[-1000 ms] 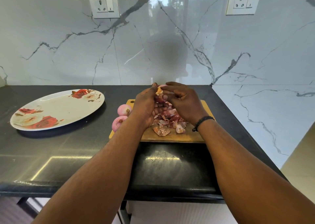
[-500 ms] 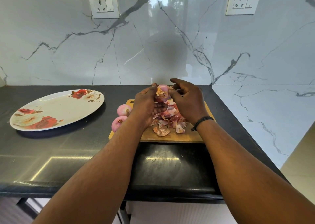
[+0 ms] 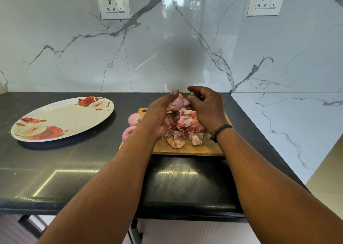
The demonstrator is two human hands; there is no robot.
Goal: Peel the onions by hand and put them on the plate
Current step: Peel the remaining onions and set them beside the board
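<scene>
Left hand point(image 3: 161, 116) gripped a partly peeled onion point(image 3: 177, 102), thumb over its top and fingers curled beneath, holding it raised above the wooden cutting board point(image 3: 189, 147). Right hand point(image 3: 207, 107) was at the onion's right side, fingertips curled and pinching a flap of skin point(image 3: 186, 102) at the bulb; a dark band point(image 3: 220, 130) sat on that wrist. Loose pink and brown peelings point(image 3: 183, 130) lay heaped on the board directly under both hands. Two more onions point(image 3: 134, 119) rested at the board's left edge, one behind the other, touching or nearly so; the nearer one point(image 3: 128, 133) was partly hidden by the left forearm. Oval plate point(image 3: 61, 118) with red rose print lay on the black worktop point(image 3: 55, 169), well apart to the left of the board, with no onion on it. Marble-pattern wall behind carried two white sockets point(image 3: 113, 4), upper left and upper right point(image 3: 265, 0).
</scene>
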